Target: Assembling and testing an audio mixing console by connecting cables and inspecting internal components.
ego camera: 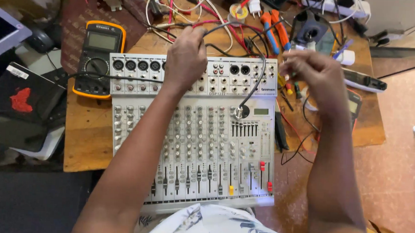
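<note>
A: Left hand, fingers first: curled shut over a black cable, pinched up at the far edge of the grey mixing console. The cable arcs right and drops to a round plug seated in the console's face, just left of a small green display.

B: Why hold it so high?

A: My reading: lifted there, the slack stays off the knobs and clear of the sockets on the back panel. Judgement, not seen.

B: Right hand?

A: Blurred. Fingers bunched toward the thumb, nearly closed, past the console's right edge. Whether they grip anything, cannot tell.

B: Surroundings?

A: The console sits square on a wooden board, near edge against the person's lap. A yellow-cased multimeter lies just beside its far-left corner. Red, white and black wires tangle beyond the far edge, with orange-handled pliers among them.

B: Open room?

A: Bare board left of the console. Right side is tight: loose wires and small tools crowd to the board's edge, then pinkish floor.
</note>
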